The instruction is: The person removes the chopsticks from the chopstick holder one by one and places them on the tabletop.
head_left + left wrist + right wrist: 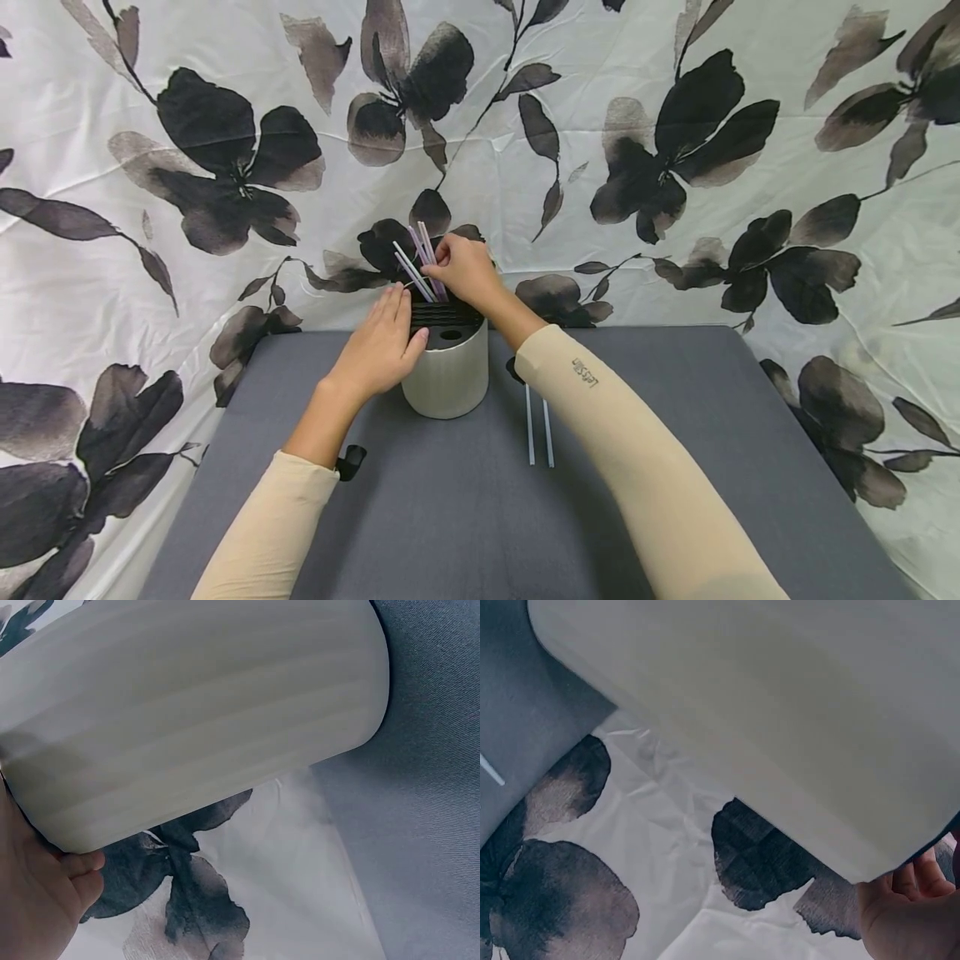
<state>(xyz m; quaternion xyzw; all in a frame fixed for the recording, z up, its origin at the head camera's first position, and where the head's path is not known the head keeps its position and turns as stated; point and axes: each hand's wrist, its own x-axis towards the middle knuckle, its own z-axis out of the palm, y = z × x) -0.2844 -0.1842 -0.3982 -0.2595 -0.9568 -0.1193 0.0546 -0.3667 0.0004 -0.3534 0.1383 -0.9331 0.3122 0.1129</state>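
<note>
A cream round holder (446,375) with a black slotted top (450,314) stands near the table's far edge. Several thin sticks, some whitish (414,275) and some purple (435,265), rise from its back part. My left hand (382,337) rests with straight fingers against the holder's left rim; its fingertips lie by the sticks. Above the back right rim, my right hand (467,268) has curled fingers and pinches at a purple stick, though the exact contact is partly hidden. Both wrist views are filled mostly by the holder's ribbed wall (195,727).
Two pale sticks (530,429) lie on the grey table (465,517) right of the holder, beneath my right forearm. A floral cloth (540,167) hangs right behind the table. In the top there is a round hole (451,335).
</note>
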